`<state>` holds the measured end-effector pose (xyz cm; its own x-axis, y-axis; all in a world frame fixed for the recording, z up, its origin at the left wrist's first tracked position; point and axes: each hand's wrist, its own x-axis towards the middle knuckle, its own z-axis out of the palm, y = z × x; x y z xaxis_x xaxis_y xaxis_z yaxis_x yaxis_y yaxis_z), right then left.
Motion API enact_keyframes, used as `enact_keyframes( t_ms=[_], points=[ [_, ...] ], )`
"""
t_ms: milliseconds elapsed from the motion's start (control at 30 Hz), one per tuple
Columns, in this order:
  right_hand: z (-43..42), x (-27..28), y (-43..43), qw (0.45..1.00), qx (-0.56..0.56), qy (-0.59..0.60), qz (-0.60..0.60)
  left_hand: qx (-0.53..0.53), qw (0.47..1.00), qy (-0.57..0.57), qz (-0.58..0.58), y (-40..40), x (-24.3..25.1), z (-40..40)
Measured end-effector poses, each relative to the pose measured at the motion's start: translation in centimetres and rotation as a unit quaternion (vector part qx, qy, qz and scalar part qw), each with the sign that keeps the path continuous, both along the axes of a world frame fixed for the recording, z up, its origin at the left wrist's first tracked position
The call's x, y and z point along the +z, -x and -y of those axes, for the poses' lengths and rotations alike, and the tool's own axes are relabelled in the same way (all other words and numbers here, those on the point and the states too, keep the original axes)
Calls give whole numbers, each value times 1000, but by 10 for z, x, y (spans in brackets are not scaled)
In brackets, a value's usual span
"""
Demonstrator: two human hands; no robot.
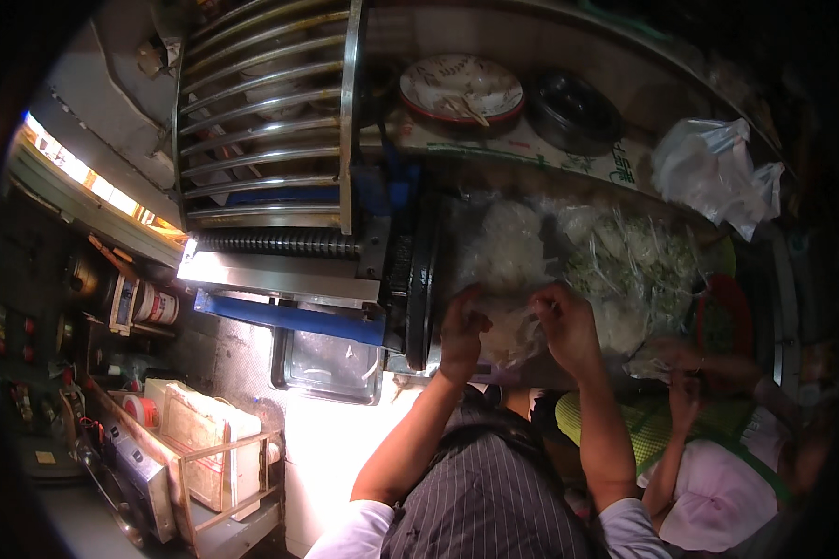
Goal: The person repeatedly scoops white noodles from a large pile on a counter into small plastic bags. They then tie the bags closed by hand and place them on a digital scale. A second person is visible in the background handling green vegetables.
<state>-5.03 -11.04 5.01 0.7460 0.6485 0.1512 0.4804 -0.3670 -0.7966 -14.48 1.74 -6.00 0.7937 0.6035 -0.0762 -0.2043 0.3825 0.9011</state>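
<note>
Both hands are at a clear plastic bag (509, 342) with pale contents, probably noodles. My left hand (463, 332) pinches its left edge, and my right hand (565, 323) grips the top right edge. Just beyond, another clear bag (510, 234) of pale stuff lies on the worktop. To the right of it are several filled bags (626, 251), some with greenish contents. The bags' thin film and the dim light hide exactly what is inside.
At left stands a machine with a ribbed roller (280, 243), a barred metal guard (262, 150) and a black wheel (421, 300). A patterned bowl (461, 80), black dish (573, 108) and white plastic bag (716, 168) sit behind. A co-worker's hands (682, 370) work at right, near a red basket (723, 314).
</note>
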Motion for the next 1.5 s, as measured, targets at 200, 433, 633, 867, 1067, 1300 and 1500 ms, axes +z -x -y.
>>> enact_keyframes(
  t_ms=[200, 433, 633, 867, 1067, 1300, 1500],
  points=[
    [1, 12, 2, 992, -9, -115, -54, -10, 1000, 21, 21, 0, -3, 1],
    [2, 75, -2, 958, -42, -219, -182, -25, 996, -75, -34, -2, -22, -6],
    [-5, 121, -35, 952, 2, -296, -83, -21, 997, -64, -47, -4, -23, -8],
    [-42, 80, -84, 988, -56, -137, 52, -13, 998, -48, -33, -5, -21, -9],
    [-26, -58, -35, 971, 137, 120, 155, -35, 999, 19, -29, -4, -15, -12],
    [5, -119, 8, 963, 155, 191, 107, -31, 997, 18, -71, -7, 21, -8],
    [32, -53, -30, 992, 31, 47, 111, -24, 990, -104, -94, -7, 16, -7]
  ],
)
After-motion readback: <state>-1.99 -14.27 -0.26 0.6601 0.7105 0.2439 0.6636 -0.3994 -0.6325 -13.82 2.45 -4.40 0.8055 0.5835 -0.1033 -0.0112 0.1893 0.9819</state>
